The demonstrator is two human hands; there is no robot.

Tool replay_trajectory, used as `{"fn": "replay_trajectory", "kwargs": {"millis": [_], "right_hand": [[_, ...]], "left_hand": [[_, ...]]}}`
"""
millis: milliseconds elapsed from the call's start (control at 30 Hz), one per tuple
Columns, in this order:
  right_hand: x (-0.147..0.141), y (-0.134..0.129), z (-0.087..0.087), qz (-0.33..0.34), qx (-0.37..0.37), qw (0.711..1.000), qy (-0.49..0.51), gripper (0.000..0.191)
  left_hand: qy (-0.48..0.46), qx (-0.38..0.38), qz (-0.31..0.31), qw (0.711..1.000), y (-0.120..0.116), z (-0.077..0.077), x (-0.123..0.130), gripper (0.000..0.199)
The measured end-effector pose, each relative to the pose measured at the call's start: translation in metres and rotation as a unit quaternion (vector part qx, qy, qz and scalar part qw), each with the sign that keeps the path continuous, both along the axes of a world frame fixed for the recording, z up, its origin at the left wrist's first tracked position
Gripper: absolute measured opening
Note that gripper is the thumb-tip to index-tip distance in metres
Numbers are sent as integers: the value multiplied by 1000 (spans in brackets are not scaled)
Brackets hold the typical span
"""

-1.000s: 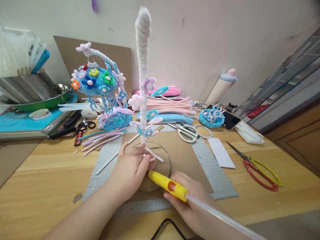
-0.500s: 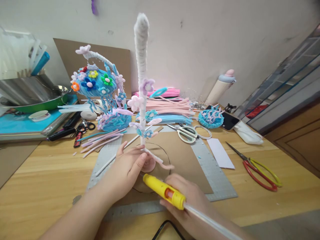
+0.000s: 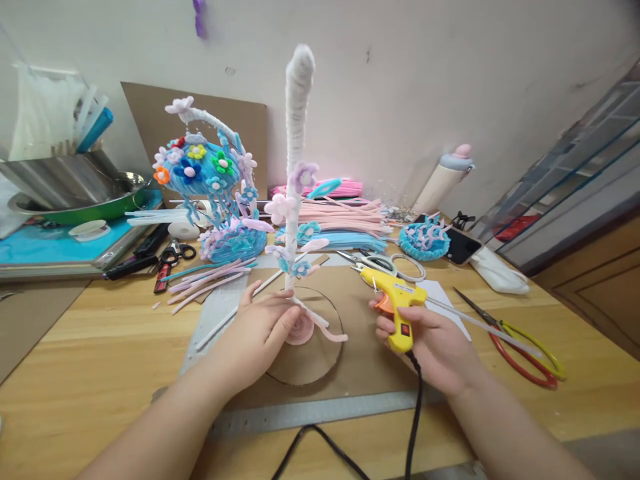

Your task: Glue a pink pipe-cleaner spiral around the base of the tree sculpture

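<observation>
In the head view my left hand (image 3: 265, 333) is low at the foot of a tall white fuzzy pipe-cleaner stem (image 3: 296, 133), fingers and thumb about its base. Pipe-cleaner flowers (image 3: 303, 177) in purple, pink and blue dot the stem. A flat pink pipe-cleaner coil (image 3: 301, 328) shows beside my thumb, partly covered, with a pink strand trailing right. The coil lies inside a circle drawn on brown cardboard (image 3: 370, 360). My right hand (image 3: 430, 340) is closed around a yellow hot glue gun (image 3: 403, 297), raised right of the stem, nozzle pointing left, clear glue stick out its back.
A finished blue flowered piece (image 3: 200, 167) stands back left. Pipe-cleaner bundles (image 3: 345, 217) lie behind the stem. White-handled scissors (image 3: 373, 261), red-and-yellow scissors (image 3: 520, 353), a blue pipe-cleaner dish (image 3: 424, 239) and a bottle (image 3: 443, 177) are to the right. The gun's black cord (image 3: 416, 413) runs forward.
My right hand has lifted the glue gun away from the coil, up and to the right. My left hand stays at the stem's base. The view has shifted slightly.
</observation>
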State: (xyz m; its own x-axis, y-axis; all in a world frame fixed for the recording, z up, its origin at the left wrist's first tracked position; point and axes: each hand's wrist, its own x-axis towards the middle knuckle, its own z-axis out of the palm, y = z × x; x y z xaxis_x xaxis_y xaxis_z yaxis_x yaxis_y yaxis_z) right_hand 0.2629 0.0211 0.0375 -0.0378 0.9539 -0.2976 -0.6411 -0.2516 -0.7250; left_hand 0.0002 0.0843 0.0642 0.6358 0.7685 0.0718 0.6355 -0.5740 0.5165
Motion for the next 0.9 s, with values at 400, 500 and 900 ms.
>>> {"fn": "replay_trajectory", "kwargs": {"millis": [400,500,900], "right_hand": [[14,39,-14,129,-80,966,-211,20],[19,45,-12,137,-71,930,-334,32],[-24,17,25,234,389,622,-638,40]], "left_hand": [[5,24,-8,1000,0,-5,-1,39],[13,28,-14,999,0,-4,0,39],[29,41,-25,998,1,-4,2,33]]}}
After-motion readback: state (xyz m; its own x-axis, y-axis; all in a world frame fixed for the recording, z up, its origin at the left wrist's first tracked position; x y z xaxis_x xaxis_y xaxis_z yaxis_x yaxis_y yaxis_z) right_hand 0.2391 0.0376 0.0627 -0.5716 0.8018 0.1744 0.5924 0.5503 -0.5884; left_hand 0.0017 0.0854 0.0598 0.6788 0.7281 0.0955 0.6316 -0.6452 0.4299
